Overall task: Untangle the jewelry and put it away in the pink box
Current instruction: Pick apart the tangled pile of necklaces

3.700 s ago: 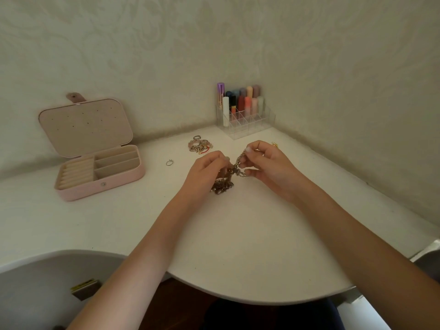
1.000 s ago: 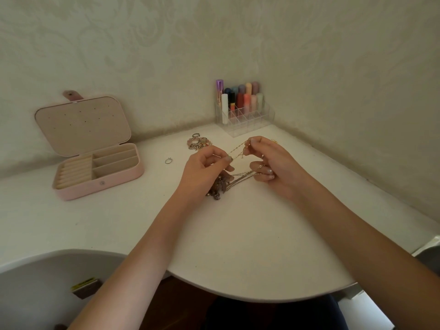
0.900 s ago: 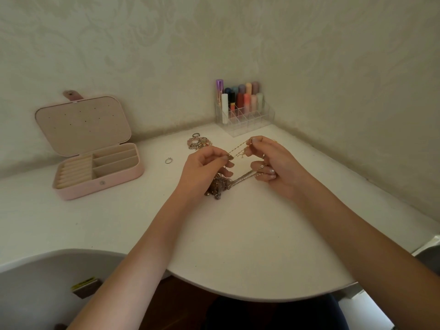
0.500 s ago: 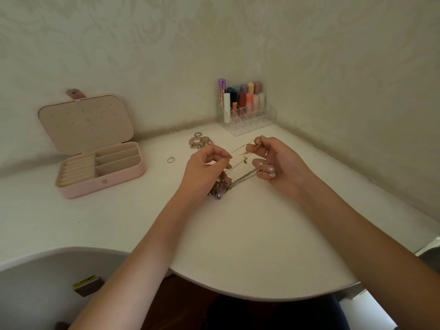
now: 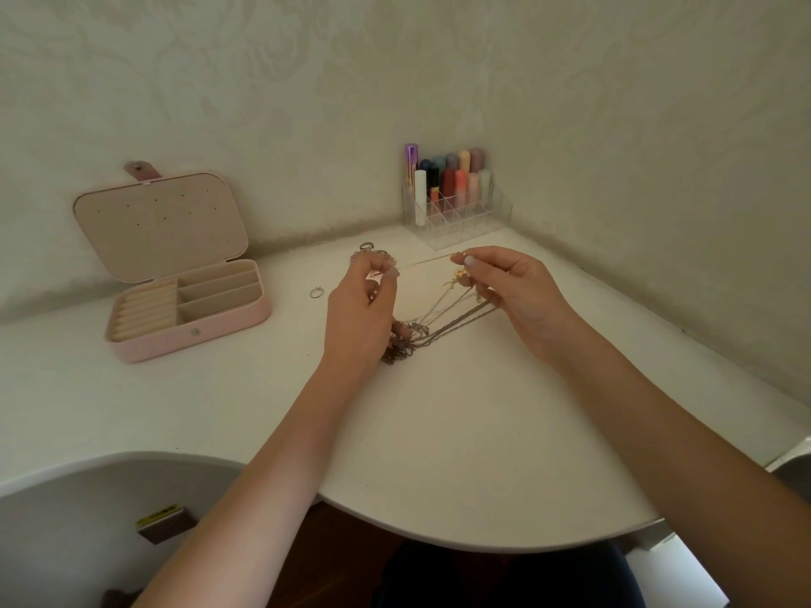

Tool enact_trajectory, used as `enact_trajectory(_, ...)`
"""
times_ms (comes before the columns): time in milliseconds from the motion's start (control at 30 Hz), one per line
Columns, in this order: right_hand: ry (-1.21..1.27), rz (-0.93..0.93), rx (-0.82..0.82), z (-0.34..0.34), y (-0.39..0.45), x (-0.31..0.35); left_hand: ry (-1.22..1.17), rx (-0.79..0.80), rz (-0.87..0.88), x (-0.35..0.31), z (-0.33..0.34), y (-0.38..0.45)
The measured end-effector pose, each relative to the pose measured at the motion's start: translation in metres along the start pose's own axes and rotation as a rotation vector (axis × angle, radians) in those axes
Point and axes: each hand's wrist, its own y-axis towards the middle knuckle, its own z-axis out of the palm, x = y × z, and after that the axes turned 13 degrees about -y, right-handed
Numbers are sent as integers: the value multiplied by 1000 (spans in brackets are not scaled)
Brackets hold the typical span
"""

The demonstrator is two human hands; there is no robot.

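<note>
Hands over curved white tabletop (image 5: 439, 454) set in a corner of cream patterned wallpaper. Left hand (image 5: 357, 311) and right hand (image 5: 520, 291) each pinch one end of a thin gold chain (image 5: 428, 260) stretched between them; tangled metal jewelry clump (image 5: 406, 342) lies below, strands running to right fingers. Open pink rectangular box (image 5: 193, 331) sits well left of left hand, small ring (image 5: 316, 292) between them. Clear acrylic lipstick organizer (image 5: 456, 208) behind hands.

Before you: shiny metal chains (image 5: 443, 320), matt pink box (image 5: 184, 296), clear plastic organizer (image 5: 465, 215), smooth white tabletop (image 5: 439, 432).
</note>
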Motion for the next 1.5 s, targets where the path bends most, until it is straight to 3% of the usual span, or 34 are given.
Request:
enact_trajectory(200, 133, 49, -43, -5, 1, 4, 294, -199, 50, 2, -3, 6)
enact_trajectory(300, 187, 87, -13, -6, 0, 5, -103, -162, -30, -5, -4, 8)
enact_trajectory(400, 171, 121, -12, -9, 1, 3, -593, -14, -276, -15, -6, 9)
enact_trajectory(500, 199, 140, 115, -12, -2, 7, -832, 128, -376, -17, -10, 12)
enact_trajectory(600, 104, 79, 284, -7, -6, 8, -726, 178, -287, -17, -10, 9)
enact_trajectory(733, -331, -134, 115, 4, -7, 2, -515, 217, -230, -17, -5, 4)
enact_trajectory(900, -262, -270, 264, 10, -9, 0, -379, 381, -211, -15, 1, 0)
enact_trajectory(1167, -286, -324, 344, 15, -12, 3, -333, 386, -199, -13, 4, 0)
enact_trajectory(1300, -456, -340, 205, 17, -9, -3, -319, 370, -217, -10, 6, -1)
enact_trajectory(1433, -419, -343, 44, 17, -10, -2, -317, 360, -179, -7, 7, 0)
enact_trajectory(1500, -339, -313, 1, 15, -9, 2, -178, 330, -100, 0, 7, 2)
